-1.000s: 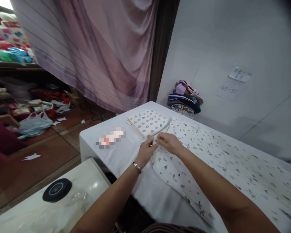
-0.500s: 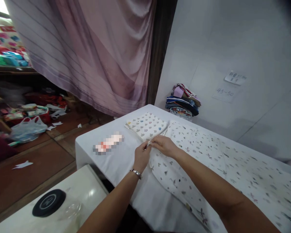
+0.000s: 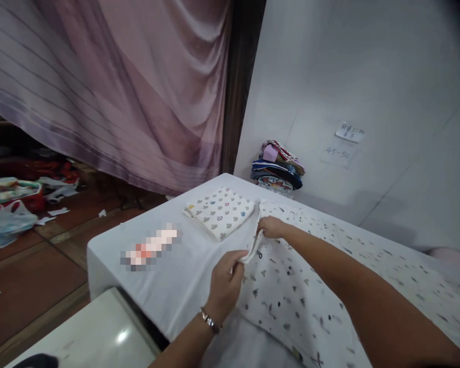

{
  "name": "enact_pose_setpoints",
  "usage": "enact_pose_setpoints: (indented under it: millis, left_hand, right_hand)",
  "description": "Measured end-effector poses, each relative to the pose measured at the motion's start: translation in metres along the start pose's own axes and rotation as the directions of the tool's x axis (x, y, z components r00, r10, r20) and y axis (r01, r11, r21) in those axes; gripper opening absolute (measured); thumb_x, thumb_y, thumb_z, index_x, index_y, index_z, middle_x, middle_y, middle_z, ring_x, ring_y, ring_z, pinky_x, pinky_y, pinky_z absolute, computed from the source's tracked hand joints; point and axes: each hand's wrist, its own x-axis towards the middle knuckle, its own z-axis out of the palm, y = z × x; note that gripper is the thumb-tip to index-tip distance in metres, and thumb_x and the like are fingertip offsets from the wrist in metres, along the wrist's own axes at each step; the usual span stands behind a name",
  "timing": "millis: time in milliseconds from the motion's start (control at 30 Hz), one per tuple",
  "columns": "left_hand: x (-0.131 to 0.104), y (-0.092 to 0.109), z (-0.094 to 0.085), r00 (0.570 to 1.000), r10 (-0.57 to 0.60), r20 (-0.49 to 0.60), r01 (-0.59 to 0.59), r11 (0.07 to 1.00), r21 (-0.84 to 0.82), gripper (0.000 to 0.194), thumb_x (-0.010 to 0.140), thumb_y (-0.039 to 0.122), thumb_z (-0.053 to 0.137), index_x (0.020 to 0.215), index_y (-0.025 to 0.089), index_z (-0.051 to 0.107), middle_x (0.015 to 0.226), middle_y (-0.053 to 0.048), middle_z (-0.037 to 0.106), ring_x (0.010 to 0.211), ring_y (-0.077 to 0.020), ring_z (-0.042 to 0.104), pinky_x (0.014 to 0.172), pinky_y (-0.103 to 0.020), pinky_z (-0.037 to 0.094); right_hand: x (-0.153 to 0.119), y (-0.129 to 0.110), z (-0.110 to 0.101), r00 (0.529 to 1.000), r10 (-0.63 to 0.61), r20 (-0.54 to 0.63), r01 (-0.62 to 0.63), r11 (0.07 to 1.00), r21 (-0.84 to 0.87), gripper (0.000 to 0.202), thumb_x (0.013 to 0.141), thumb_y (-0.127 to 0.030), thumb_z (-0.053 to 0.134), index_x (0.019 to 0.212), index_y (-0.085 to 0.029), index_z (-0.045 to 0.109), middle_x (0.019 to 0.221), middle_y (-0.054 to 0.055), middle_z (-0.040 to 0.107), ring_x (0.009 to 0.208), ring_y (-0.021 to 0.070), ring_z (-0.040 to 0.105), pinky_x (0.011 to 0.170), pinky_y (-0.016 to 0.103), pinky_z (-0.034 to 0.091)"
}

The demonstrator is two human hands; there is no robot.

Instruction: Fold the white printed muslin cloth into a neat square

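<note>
A long white cloth (image 3: 287,286) with small printed motifs lies along the white-covered table, its left end lifted a little. My left hand (image 3: 227,278), with a bracelet at the wrist, pinches the near part of its edge. Farther back, my right hand (image 3: 271,227) grips the same edge, and a short stretch of hem runs between the two. Just beyond, to the left, a folded cloth with grey and coloured prints (image 3: 222,212) lies flat. A pixelated object (image 3: 151,248) rests on the table left of my hands.
The table's white cover (image 3: 111,255) ends at the left, beside a pale surface (image 3: 88,327) with a dark round object (image 3: 36,361). Folded clothes (image 3: 278,166) are stacked by the wall. A pink curtain (image 3: 157,92) hangs behind; bags (image 3: 9,222) lie on the floor.
My hands have moved apart along the cloth's edge, the left one nearer to me and the right one farther right. The view has turned left-to-right a little, showing less of the floor clutter.
</note>
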Motion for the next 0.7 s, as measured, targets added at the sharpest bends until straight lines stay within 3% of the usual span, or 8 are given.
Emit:
enact_pose_setpoints:
  millis: [67, 167, 333, 533, 600, 700]
  left_hand:
    - [-0.007, 0.003, 0.004, 0.983, 0.127, 0.133, -0.133, 0.990, 0.039, 0.030, 0.079, 0.015, 0.049, 0.096, 0.029, 0.069, 0.093, -0.003, 0.069, 0.087, -0.0192, 0.061, 0.079, -0.032, 0.048]
    - [-0.016, 0.005, 0.008, 0.914, 0.251, 0.318, -0.284, 0.957, 0.059, 0.036, 0.081, 0.013, 0.047, 0.104, 0.031, 0.066, 0.095, -0.003, 0.070, 0.089, -0.0202, 0.062, 0.082, -0.036, 0.048]
    - [-0.029, 0.001, 0.011, 0.788, 0.348, 0.509, -0.437, 0.897, 0.063, 0.047, 0.080, 0.010, 0.044, 0.116, 0.038, 0.057, 0.097, -0.003, 0.070, 0.086, -0.0235, 0.063, 0.075, -0.042, 0.051]
    - [-0.039, -0.005, 0.009, 0.669, 0.449, 0.592, -0.521, 0.852, -0.057, 0.065, 0.074, 0.009, 0.046, 0.127, 0.045, 0.039, 0.087, -0.002, 0.070, 0.071, -0.0226, 0.064, 0.060, -0.037, 0.054]
    - [-0.040, -0.007, 0.007, 0.648, 0.458, 0.609, -0.515, 0.852, -0.093, 0.066, 0.074, 0.008, 0.045, 0.128, 0.045, 0.038, 0.085, -0.003, 0.069, 0.070, -0.0221, 0.063, 0.058, -0.035, 0.055]
    - [-0.040, -0.008, 0.004, 0.657, 0.452, 0.603, -0.508, 0.857, -0.088, 0.070, 0.073, 0.005, 0.042, 0.129, 0.047, 0.037, 0.087, -0.002, 0.070, 0.073, -0.0217, 0.064, 0.060, -0.034, 0.057]
  right_hand:
    - [-0.002, 0.017, -0.004, 0.998, 0.041, 0.039, -0.037, 0.995, -0.097, 0.042, 0.064, -0.008, 0.055, 0.098, -0.026, 0.073, 0.105, 0.006, 0.068, 0.098, 0.0213, 0.060, 0.089, 0.030, 0.042]
    - [-0.016, 0.042, -0.011, 0.993, 0.113, 0.043, -0.104, 0.980, -0.171, 0.035, 0.067, -0.007, 0.056, 0.094, -0.021, 0.073, 0.104, 0.011, 0.067, 0.103, 0.0248, 0.058, 0.092, 0.036, 0.040]
    - [-0.078, 0.089, -0.002, 0.962, 0.275, 0.006, -0.270, 0.949, -0.163, 0.039, 0.072, -0.004, 0.050, 0.103, -0.019, 0.069, 0.112, 0.013, 0.064, 0.112, 0.0262, 0.052, 0.093, 0.040, 0.040]
    - [-0.167, 0.115, 0.042, 0.806, 0.587, 0.076, -0.591, 0.805, 0.048, 0.059, 0.070, 0.003, 0.042, 0.118, -0.022, 0.064, 0.131, 0.008, 0.054, 0.118, 0.0231, 0.051, 0.094, 0.033, 0.043]
    - [-0.181, 0.117, 0.047, 0.752, 0.653, 0.087, -0.659, 0.748, 0.083, 0.055, 0.071, 0.002, 0.042, 0.115, -0.023, 0.066, 0.127, 0.009, 0.057, 0.110, 0.0234, 0.057, 0.087, 0.032, 0.047]
    - [-0.184, 0.124, 0.047, 0.701, 0.711, 0.056, -0.710, 0.690, 0.139, 0.045, 0.078, -0.005, 0.041, 0.110, -0.022, 0.068, 0.116, 0.008, 0.064, 0.101, 0.0215, 0.061, 0.081, 0.030, 0.048]
